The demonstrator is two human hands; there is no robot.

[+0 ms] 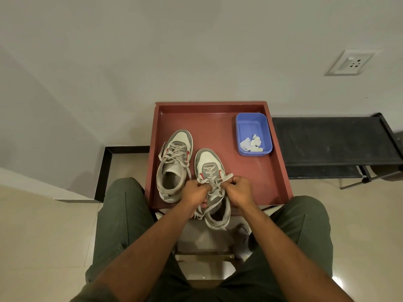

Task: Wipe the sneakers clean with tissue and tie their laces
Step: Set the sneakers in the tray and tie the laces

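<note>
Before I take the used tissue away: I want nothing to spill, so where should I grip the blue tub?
Likely best by the two long walls of the blue tub, one hand on each side, coming from above. It sits flat in the red tray's far right corner, close to the tray walls, so a straight lift suits it. The tissue wads lie loose at its near end; keep it level.

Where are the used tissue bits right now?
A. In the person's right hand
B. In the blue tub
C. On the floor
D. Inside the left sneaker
B: the crumpled tissue bits lie in the blue tub at the red tray's far right corner.
</note>
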